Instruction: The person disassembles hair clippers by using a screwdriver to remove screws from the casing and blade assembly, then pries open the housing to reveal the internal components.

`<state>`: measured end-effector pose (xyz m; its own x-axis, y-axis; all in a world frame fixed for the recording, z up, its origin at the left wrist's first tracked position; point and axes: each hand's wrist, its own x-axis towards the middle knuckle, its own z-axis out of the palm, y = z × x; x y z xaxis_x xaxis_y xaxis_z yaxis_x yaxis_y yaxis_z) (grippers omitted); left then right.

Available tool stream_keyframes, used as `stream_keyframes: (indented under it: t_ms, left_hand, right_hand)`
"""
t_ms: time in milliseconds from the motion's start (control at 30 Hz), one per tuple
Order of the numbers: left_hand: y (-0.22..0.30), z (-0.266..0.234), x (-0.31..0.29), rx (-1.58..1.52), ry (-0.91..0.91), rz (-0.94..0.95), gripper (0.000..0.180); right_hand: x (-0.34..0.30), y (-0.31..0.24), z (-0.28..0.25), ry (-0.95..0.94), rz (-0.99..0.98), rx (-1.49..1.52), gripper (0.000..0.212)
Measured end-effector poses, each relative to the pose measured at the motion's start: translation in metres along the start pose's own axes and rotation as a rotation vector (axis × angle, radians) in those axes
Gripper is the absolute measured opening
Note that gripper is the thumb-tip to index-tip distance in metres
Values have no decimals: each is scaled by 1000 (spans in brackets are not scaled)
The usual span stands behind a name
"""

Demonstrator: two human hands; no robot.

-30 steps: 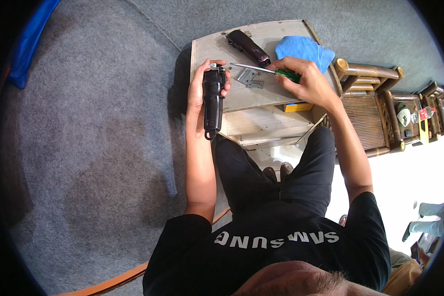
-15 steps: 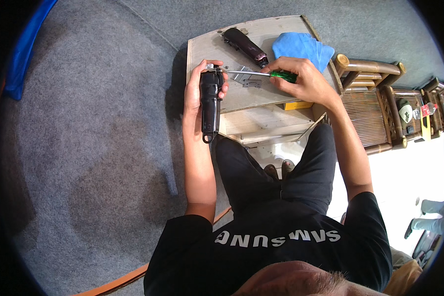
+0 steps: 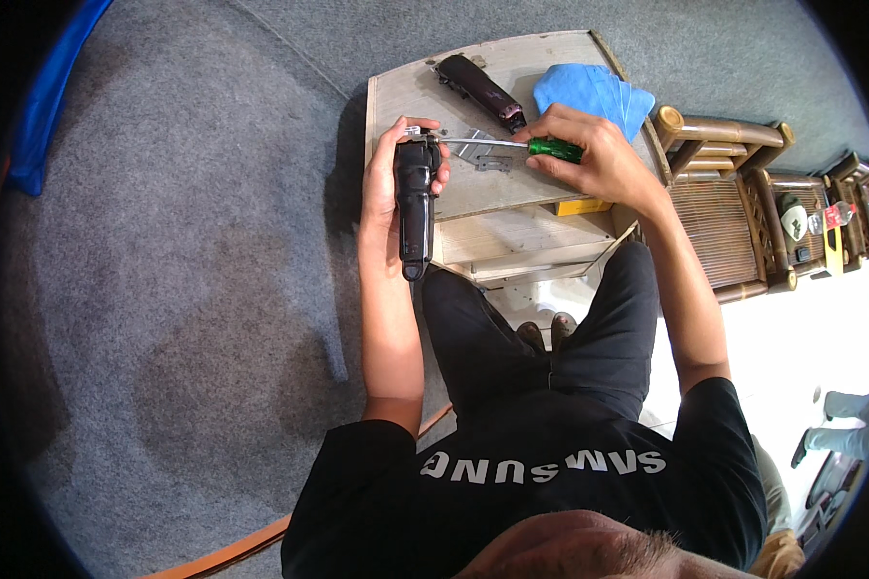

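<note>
Left grip wraps a black clipper over the table's left edge; right grip pinches a green-handled screwdriver, tip at the clipper's head. Beyond lie metal plates, then a maroon clipper and, by the right edge, blue cloth.

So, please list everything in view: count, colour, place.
Table: 1, pale wood, ahead
Clipper: 1, black, at table's left
Screwdriver: 1, green-handled, at clipper's upper end
Second clipper: 1, dark, on table
Metal parts: several, grey, on table
Cloth: at least 1, blue, on table
Box: 1, yellow, inside table
Bamboo furniture: several, brown, right
Bottle: 1, clear, on furniture
Carpet: 1, grey, left
Another person's legs: 2, bluish, far right
Shirt: 1, black, bottom
Trousers: 1, dark, centre
Left fingers: several, bare, around clipper
Right fingers: several, bare, on screwdriver
</note>
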<state>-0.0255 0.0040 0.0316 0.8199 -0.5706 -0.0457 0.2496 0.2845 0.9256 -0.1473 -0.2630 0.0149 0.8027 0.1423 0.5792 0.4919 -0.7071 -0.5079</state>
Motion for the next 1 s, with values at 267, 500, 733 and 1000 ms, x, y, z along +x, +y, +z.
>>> stream_keyframes:
  t_ms: [267, 500, 733, 1000]
  left_hand:
    - [-1, -2, 2, 20, 7, 6, 46]
    - [-1, 0, 0, 56, 3, 17, 47]
    - [-2, -2, 1, 50, 3, 18, 47]
    - [-1, 0, 1, 32, 1, 15, 48]
  right_hand:
    - [-2, -7, 2, 11, 120, 11, 40]
    - [-4, -4, 4, 48, 98, 1, 41]
    - [-5, -6, 3, 40, 118, -26, 43]
    - [-3, -16, -1, 22, 101, -36, 51]
